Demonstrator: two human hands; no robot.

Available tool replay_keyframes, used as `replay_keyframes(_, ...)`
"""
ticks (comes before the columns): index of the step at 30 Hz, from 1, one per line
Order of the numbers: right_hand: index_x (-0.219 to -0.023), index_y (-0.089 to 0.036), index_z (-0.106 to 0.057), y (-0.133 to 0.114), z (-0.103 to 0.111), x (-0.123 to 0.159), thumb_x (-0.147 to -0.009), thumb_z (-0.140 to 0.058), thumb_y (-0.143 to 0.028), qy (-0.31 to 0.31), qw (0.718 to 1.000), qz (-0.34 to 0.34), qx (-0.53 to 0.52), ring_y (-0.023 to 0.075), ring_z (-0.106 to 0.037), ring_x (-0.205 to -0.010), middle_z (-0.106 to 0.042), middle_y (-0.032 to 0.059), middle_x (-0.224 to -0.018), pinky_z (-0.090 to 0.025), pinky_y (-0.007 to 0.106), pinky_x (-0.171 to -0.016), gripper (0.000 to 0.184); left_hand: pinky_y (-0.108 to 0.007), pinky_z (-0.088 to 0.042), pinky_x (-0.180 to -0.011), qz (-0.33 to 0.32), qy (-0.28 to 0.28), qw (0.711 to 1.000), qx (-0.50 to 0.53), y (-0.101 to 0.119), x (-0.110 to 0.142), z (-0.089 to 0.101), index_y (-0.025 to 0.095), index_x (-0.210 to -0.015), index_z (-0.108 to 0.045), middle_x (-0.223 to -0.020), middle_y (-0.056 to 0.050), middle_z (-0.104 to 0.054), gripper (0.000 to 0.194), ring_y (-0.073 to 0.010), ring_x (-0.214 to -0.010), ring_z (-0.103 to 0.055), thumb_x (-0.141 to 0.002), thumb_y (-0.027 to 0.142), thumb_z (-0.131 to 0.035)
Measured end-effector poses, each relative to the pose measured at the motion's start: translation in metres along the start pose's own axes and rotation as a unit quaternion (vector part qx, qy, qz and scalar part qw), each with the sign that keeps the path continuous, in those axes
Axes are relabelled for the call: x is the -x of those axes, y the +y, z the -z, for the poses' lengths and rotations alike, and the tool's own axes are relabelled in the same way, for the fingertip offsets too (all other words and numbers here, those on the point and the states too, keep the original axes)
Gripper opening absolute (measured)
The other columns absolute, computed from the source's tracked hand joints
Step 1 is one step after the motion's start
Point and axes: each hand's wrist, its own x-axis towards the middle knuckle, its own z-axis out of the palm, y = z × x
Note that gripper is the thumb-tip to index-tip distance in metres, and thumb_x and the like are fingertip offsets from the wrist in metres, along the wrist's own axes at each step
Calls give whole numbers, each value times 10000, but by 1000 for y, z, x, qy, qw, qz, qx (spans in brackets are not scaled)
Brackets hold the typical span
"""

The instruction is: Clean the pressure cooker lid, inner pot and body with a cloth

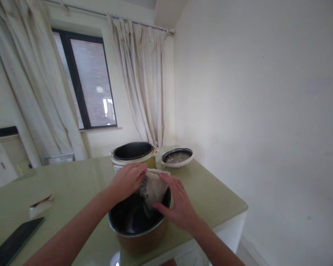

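Note:
A whitish cloth (157, 188) with a dark printed patch is held over the far right rim of a dark-lined inner pot (129, 218), its lower part hanging into the pot. My left hand (130, 179) grips the cloth's upper left edge, fingers bent over it. Around the right side of the cloth, my right hand (180, 203) curls with fingers on top and thumb in front. Just behind stands a rice cooker body (133, 159) with a dark, uncovered opening. To its right a round lid (178, 158) lies with its metal inner face up.
The pale green tabletop (80, 188) ends at a right corner near the white wall. At the left lie a dark flat slab like a tablet or phone (18, 240) and a small whitish packet (41, 207). Curtains (144, 74) and a window (93, 77) are behind.

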Motion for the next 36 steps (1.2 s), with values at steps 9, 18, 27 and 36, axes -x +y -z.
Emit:
replay_keyframes(9, -931, -191, -719, 3, 23, -80, -805, -869, -555, -208, 973, 23, 95, 254, -585, -1056, -708, 37, -1039, -376, 402, -994, 413, -367, -492, -829, 16, 60, 997, 48, -1, -2, 26, 227, -1080, -553, -946, -50, -694, 189, -246, -915, -673, -1023, 216, -373)
replay_keyframes(18, -1066, -190, -637, -25, 10, -121, -845, -725, -261, -61, 996, -21, 60, 207, -581, -886, -655, 16, -951, -440, 310, -822, 248, -456, -464, -1071, 39, 268, 956, -116, -55, -4, 77, 158, -1216, -648, -1195, -156, -639, 385, -312, -1188, -583, -905, 71, -439)
replay_keyframes(27, -1063, -241, -699, -54, -10, -62, -839, -785, -664, -317, 945, 71, 42, 207, -658, -890, -701, 33, -1069, -470, 303, -757, 486, -539, -556, -1039, 160, 313, 936, 3, -53, 182, -31, 312, -1175, -609, -1193, -69, -709, 272, -343, -1168, -663, -922, 288, -513)
replay_keyframes(36, -972, -170, -707, -49, -56, 25, -877, -537, -890, -261, 936, 84, 220, 280, -701, -861, -763, 109, -894, -456, 413, -875, 746, -479, -434, -1226, -2, 135, 985, 107, -39, 152, -64, 281, -1151, -747, -1331, -54, -731, 327, -265, -1359, -585, -1054, 333, -440)
